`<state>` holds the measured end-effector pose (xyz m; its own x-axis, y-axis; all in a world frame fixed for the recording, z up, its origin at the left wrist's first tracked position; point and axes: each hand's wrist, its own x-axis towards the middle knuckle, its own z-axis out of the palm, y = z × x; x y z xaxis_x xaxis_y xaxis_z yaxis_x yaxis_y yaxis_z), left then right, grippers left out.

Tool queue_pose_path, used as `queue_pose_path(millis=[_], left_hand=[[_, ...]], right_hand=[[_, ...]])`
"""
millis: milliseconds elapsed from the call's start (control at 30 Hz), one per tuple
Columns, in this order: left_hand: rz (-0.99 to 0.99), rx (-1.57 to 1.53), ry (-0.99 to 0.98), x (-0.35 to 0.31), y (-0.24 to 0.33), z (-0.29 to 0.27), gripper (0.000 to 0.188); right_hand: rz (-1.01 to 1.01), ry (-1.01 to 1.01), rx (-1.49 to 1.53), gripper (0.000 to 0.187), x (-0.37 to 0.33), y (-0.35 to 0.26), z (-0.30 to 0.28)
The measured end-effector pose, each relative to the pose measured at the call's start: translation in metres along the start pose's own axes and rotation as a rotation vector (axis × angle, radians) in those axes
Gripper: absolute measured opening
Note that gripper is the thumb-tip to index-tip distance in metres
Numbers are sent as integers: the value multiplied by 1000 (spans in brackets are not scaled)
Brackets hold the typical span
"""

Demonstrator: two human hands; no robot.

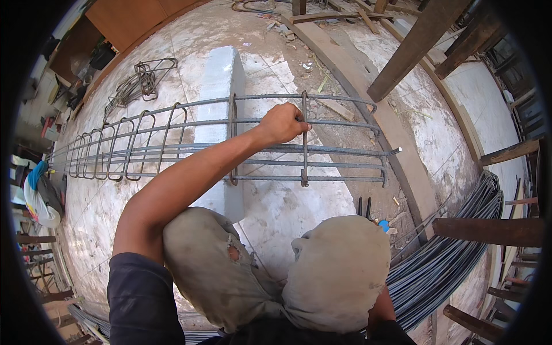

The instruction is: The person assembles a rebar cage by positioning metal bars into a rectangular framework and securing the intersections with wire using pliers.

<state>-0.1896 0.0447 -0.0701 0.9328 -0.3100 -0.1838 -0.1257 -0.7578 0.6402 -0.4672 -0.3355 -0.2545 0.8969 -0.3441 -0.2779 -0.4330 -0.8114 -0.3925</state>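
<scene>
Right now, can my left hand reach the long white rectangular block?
Probably yes: your left hand, on a thin steel stirrup, is close; the steel-bar cage crosses the block but leaves its far end uncovered.

The rebar cage (305, 146) is made of ribbed, dull metal. Beneath the cage, a white block (214, 77) is finished matt; beyond the cage's right end, a plank (409, 172) is formed of rough wood; nearside of the cage, trousers (345, 270) are made of worn, matt cloth.

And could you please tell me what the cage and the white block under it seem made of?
The cage: probably steel, dull grey with brownish stirrups, its long bars ribbed. The white block: perhaps foam or concrete; its matte faces leave that open.
</scene>
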Motion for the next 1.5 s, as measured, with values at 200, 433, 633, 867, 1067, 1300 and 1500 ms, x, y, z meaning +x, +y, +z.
queue_pose_path(millis=[200,433,633,867,1067,1300,1500], left_hand=[[44,-88,-46,-9,-3,5,39],[-127,-391,-121,-9,-1,6,31],[-161,-448,-121,-10,-6,7,29],[-187,-460,-97,-10,-4,11,23],[-155,-472,-112,-7,-8,11,25],[-168,-473,-130,-3,-9,10,27],[-166,-524,-134,-1,-15,12,28]], right_hand=[[60,15,157,53,-17,-28,-44],[-87,51,704,29,-32,-100,-189],[-459,259,1381,36,-1,-185,-243],[-301,-32,1643,47,109,-276,-227],[-281,-164,1599,50,200,-366,-191],[-173,-173,1433,63,284,-422,-154],[-187,-319,1347,65,307,-439,-139]])
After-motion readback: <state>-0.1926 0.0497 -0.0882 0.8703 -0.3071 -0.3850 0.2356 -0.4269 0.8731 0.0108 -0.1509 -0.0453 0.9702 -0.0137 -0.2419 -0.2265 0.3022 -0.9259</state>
